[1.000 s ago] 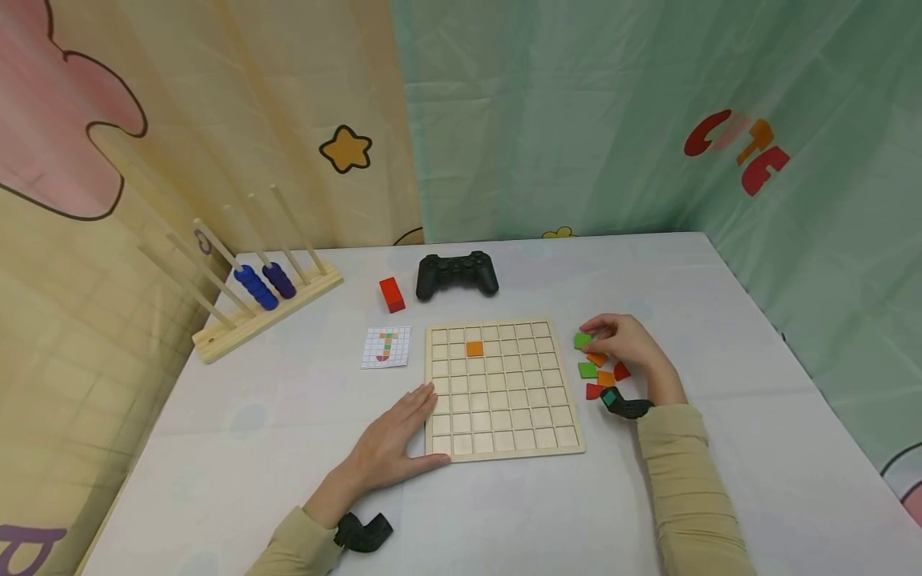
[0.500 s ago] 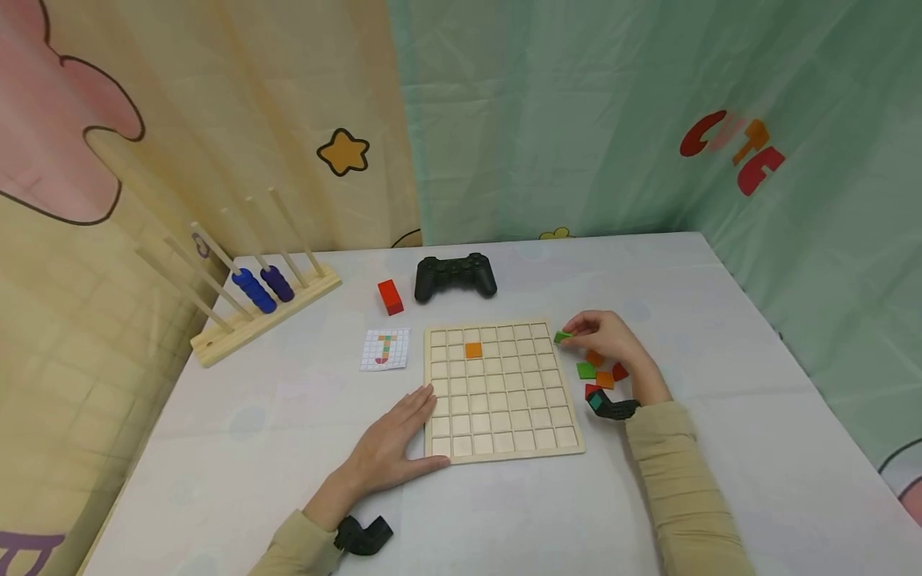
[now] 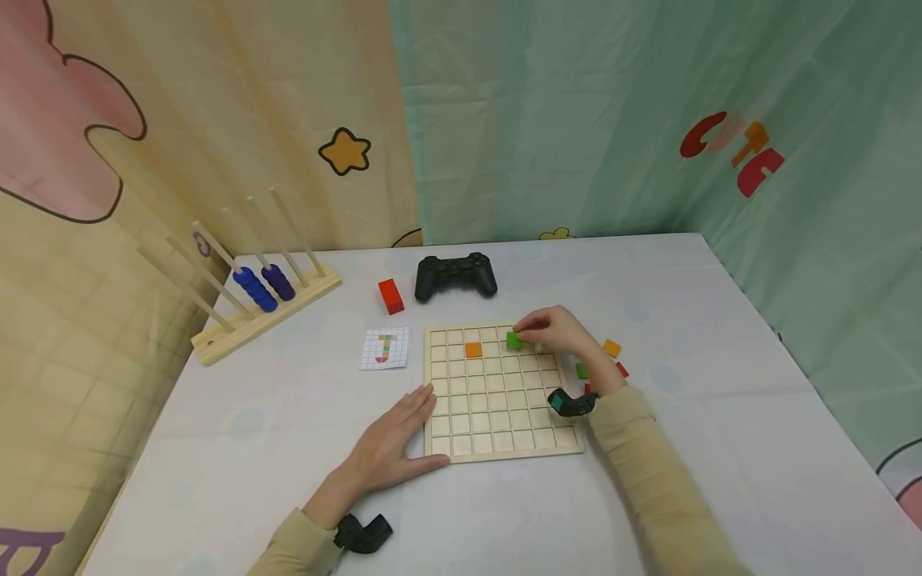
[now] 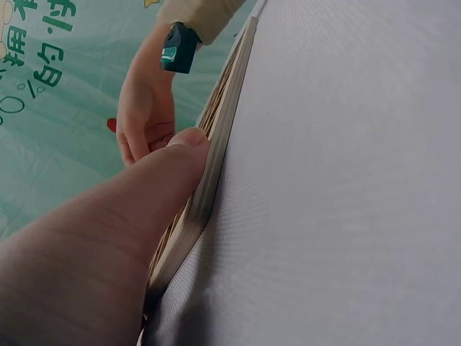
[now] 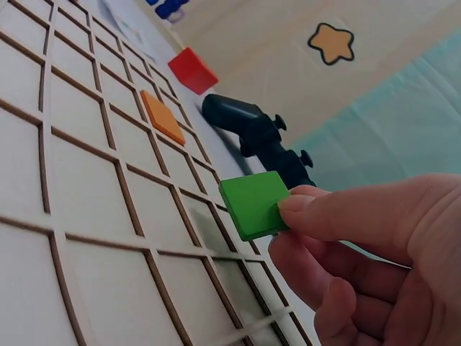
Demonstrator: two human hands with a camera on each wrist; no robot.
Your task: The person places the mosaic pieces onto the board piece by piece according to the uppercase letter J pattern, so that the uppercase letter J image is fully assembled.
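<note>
My right hand (image 3: 558,332) pinches a green square tile (image 5: 254,205) between thumb and fingertips, above the upper right part of the wooden grid board (image 3: 490,420). One orange square tile (image 3: 473,350) lies in a cell near the board's top, left of the green one. My left hand (image 3: 389,440) rests with straight fingers along the board's left edge, its thumb (image 4: 189,138) on the front corner. Beside the board on the right lie loose tiles: an orange one (image 3: 611,348), a green one (image 3: 582,370) and red pieces (image 3: 622,369), partly hidden by my right arm.
Left of the board lies a pattern card (image 3: 385,349) with a coloured J-like figure. Behind it are a red block (image 3: 391,296) and a black game controller (image 3: 456,276). A wooden peg stand (image 3: 266,316) with blue and purple beads stands at the back left.
My right hand has taken the green tile from the loose pieces and carried it left over the board. My left hand has stayed in place.
</note>
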